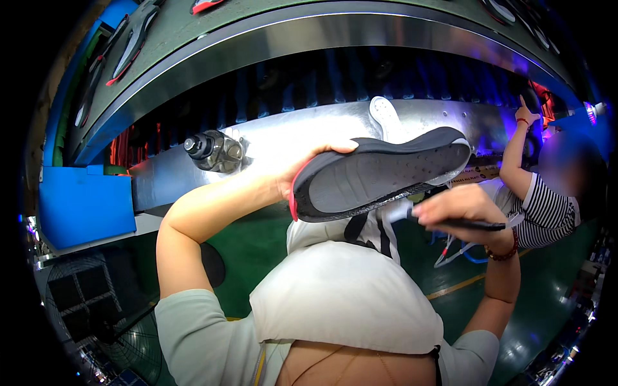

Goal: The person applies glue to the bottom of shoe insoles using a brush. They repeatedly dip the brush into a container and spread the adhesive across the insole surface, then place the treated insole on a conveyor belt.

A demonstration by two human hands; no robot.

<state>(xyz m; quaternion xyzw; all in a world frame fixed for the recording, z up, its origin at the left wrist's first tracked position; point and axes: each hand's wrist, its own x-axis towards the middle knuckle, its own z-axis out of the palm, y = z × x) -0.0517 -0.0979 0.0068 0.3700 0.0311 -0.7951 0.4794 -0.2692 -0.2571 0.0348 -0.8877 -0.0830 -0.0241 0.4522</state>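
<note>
A black shoe sole (386,172) with a grey inner face and a red heel edge is held tilted, its inside facing me. My left hand (297,162) grips it at the heel end, fingers over the upper rim. My right hand (462,207) is closed around a brush (473,224) with a black handle. The brush's pale head is blurred and close to the sole's lower edge; whether it touches cannot be told. Along that edge the black rim looks wet and shiny. Behind the sole, a white sole-shaped piece (384,116) lies on the metal bench, partly covered.
A clear bottle with a black top (219,152) stands on the metal bench (280,128). Above runs a green conveyor (257,9) with several soles. A blue box (85,207) is at the left, above a fan (129,328). A co-worker in a striped top (547,215) reaches in at the right.
</note>
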